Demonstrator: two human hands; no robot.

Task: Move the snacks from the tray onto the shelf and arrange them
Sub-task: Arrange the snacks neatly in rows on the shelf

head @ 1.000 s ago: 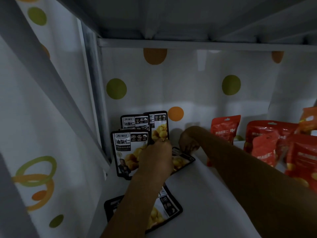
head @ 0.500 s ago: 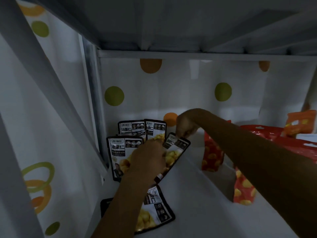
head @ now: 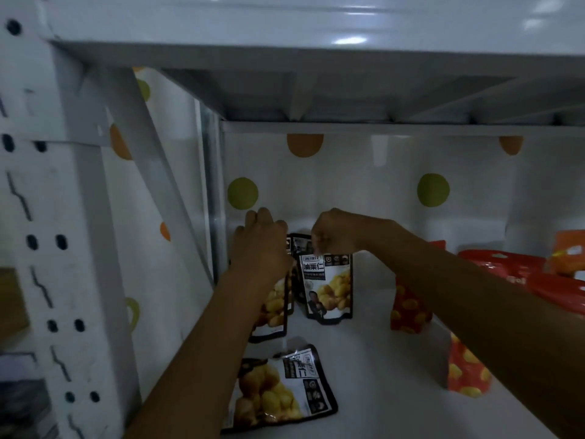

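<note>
2 pouches get stood upright: right hand (head: 335, 236) pinches the right pouch (head: 327, 286), left hand (head: 261, 248) curls over the left pouch (head: 273, 308); flat pouch (head: 278, 391) likely next.

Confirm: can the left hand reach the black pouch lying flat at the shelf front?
Probably yes. The flat pouch lies uncovered beside the left forearm. The left hand is farther back at a standing pouch's top, so it must pull back first.

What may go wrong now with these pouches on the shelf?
The upright black pouch, pinched at its top by the right hand, may topple when released. The left hand grips the neighbouring pouch; moving it may tip those behind. The right forearm passes over the red pouches and may knock them.
</note>
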